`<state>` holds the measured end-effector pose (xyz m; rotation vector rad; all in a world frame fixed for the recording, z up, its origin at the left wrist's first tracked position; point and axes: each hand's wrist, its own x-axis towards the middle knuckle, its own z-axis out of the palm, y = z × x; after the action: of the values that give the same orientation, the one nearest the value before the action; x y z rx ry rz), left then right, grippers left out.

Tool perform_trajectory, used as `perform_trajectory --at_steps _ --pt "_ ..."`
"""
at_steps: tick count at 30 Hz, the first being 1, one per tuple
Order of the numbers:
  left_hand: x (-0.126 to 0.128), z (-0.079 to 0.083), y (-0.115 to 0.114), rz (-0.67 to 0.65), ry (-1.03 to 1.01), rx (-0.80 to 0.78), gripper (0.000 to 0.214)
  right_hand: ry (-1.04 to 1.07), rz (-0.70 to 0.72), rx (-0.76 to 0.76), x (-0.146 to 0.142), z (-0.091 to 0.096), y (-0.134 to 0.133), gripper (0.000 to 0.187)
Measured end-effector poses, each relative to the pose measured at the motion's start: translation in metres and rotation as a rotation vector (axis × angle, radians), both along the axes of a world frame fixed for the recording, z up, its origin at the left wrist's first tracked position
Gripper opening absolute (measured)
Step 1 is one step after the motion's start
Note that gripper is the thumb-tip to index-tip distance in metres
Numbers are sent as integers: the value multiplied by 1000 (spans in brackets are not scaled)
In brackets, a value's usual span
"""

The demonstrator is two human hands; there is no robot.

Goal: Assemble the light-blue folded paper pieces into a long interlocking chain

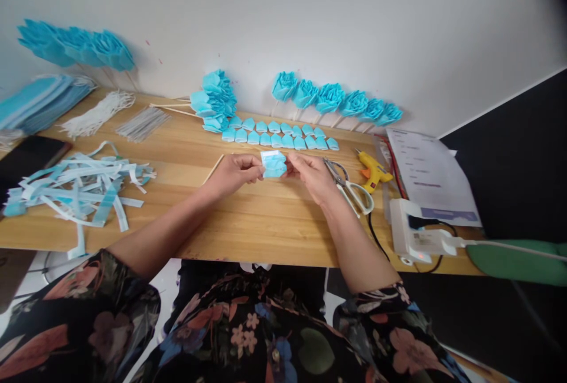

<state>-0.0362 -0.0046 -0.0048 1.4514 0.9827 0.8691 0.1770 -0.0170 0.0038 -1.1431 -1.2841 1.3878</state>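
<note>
Between my hands, a little above the table, is a small blue piece of face-mask fabric (274, 164) with a white strip along its upper left. My left hand (237, 173) pinches its left edge between thumb and fingers. At its right edge, my right hand (310, 173) grips with the fingers bent behind it. Just beyond lie two rows of cut blue petals (274, 140). A thin wooden stick (213, 169) lies by my left hand, partly covered by it. Close to my right wrist are scissors (359, 197) with pale handles.
Blue fabric flowers on sticks lean along the wall (330, 98), with a stacked bunch (217, 102) nearer. Fabric scraps (84, 188), white ear loops (100, 112), nose wires (142, 124) and masks (48, 102) lie left. A yellow glue gun (374, 171) and power strip (405, 232) are right.
</note>
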Motion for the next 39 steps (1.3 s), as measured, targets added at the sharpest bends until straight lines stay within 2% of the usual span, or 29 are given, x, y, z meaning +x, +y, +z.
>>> perform_trajectory --at_steps 5,12,18,23,28,34,39 --pt "1 5 0 58 -24 -34 20 -67 17 21 0 3 0 42" --pt "1 7 -1 64 -22 -41 19 -115 8 88 0 0 2 34" --pt "0 3 0 25 2 10 21 -82 -28 54 -1 1 0 42" --pt "0 -2 -1 -16 42 67 21 -124 31 83 -5 3 -2 37" --pt "0 -4 -2 -16 92 111 22 -212 17 123 -6 -1 -1 34" --pt "0 4 -2 -60 23 32 22 -247 -12 154 -2 -4 1 32" --pt "-1 13 -4 21 -77 -1 29 -268 69 169 0 -9 1 24"
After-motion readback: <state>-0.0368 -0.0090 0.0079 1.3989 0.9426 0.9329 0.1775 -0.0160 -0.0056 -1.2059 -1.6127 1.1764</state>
